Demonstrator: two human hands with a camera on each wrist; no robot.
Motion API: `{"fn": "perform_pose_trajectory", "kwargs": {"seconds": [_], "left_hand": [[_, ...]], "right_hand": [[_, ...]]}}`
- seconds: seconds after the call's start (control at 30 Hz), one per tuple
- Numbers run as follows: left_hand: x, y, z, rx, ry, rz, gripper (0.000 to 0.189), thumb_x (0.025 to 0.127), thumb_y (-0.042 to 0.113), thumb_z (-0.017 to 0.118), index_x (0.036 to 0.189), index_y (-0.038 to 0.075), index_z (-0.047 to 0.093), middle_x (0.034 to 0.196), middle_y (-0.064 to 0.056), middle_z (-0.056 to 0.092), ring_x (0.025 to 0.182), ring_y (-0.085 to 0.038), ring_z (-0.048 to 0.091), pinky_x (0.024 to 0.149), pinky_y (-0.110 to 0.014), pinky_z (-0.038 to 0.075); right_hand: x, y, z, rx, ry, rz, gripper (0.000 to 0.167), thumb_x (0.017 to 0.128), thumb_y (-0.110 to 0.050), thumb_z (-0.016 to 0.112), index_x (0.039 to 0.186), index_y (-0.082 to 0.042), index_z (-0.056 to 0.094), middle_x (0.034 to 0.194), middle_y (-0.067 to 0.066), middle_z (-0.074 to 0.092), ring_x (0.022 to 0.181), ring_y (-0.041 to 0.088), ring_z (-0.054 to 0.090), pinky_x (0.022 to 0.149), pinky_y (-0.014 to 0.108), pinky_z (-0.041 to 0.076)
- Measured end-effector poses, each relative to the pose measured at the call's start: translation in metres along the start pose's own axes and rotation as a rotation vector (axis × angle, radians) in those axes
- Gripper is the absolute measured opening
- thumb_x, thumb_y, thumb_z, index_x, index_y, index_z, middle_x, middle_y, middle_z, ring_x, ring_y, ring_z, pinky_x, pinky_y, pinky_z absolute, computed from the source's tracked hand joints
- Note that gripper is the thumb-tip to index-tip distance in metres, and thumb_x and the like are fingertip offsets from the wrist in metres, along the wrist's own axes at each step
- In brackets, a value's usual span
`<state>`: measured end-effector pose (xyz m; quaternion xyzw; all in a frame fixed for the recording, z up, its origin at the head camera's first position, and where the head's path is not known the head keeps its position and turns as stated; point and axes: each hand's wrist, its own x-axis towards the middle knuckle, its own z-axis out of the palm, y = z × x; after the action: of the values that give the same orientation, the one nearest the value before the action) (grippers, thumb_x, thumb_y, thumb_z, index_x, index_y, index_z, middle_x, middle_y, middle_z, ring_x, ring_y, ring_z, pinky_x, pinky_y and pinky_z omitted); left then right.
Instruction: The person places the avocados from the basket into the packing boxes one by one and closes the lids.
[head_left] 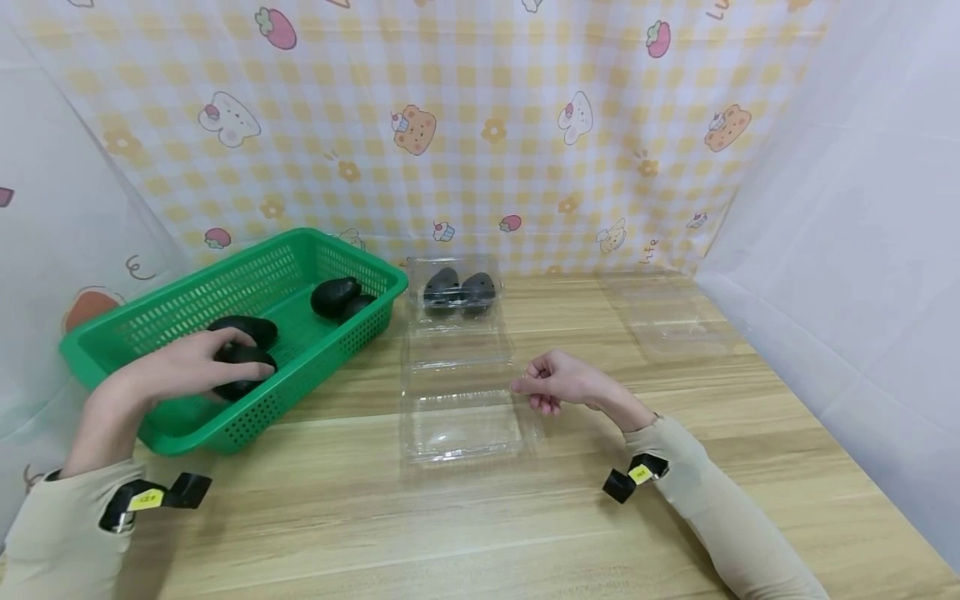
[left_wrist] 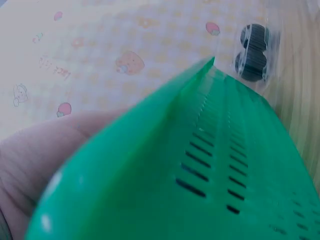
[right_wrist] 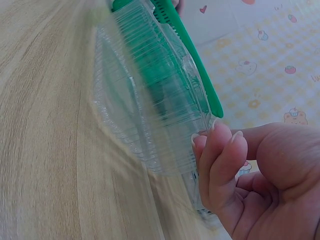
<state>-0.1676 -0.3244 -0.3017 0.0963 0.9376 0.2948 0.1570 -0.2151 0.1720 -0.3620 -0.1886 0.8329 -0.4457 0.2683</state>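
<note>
My left hand reaches over the near left side of a green basket and grips a dark avocado. Another avocado lies right behind it, and two more lie towards the basket's right end. In the left wrist view the basket wall hides my fingers, and only part of the hand shows. With thumb and fingertips my right hand pinches the right edge of an opened clear plastic clamshell box. The right wrist view shows fingers at the box's edge.
Behind the opened box stands a clear box with two avocados inside. More clear plastic boxes lie at the back right of the wooden table. A checked curtain hangs along the back edge.
</note>
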Motion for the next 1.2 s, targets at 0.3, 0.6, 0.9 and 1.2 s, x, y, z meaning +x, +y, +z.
{"fn": "perform_pose_trajectory", "kwargs": {"seconds": [0.3,0.6,0.9,1.2], "left_hand": [[-0.003,0.013,0.0,0.041,0.073,0.022,0.074,0.099,0.04,0.062,0.142,-0.015,0.037,0.131,-0.039,0.045,0.094,-0.029,0.066,0.07,-0.04,0.06],[-0.005,0.017,-0.002,0.045,0.138,0.015,0.074,0.098,0.042,0.064,0.141,-0.012,0.04,0.13,-0.037,0.045,0.089,-0.028,0.067,0.068,-0.038,0.059],[-0.007,0.026,-0.001,0.051,0.162,0.007,0.073,0.099,0.043,0.063,0.141,-0.011,0.04,0.124,-0.034,0.047,0.081,-0.023,0.066,0.065,-0.036,0.056],[-0.01,0.039,-0.003,0.125,0.259,0.035,0.069,0.097,0.047,0.064,0.14,-0.004,0.047,0.123,-0.028,0.05,0.099,-0.039,0.052,0.065,-0.036,0.044]], "right_hand": [[0.0,0.0,0.0,-0.002,0.001,-0.005,0.028,0.1,-0.023,0.066,0.081,-0.003,0.06,0.066,0.005,0.064,0.051,0.01,0.057,0.047,0.023,0.047],[0.0,0.0,0.0,0.005,-0.002,-0.002,0.028,0.1,-0.023,0.066,0.082,-0.001,0.06,0.066,0.004,0.064,0.05,0.01,0.056,0.047,0.022,0.047],[-0.001,0.001,0.0,-0.008,-0.003,-0.009,0.029,0.1,-0.024,0.066,0.081,-0.003,0.06,0.065,0.004,0.063,0.051,0.01,0.056,0.048,0.024,0.047],[-0.001,0.0,0.0,0.003,-0.003,-0.005,0.029,0.1,-0.024,0.066,0.082,-0.001,0.06,0.066,0.004,0.064,0.051,0.01,0.056,0.048,0.024,0.047]]}}
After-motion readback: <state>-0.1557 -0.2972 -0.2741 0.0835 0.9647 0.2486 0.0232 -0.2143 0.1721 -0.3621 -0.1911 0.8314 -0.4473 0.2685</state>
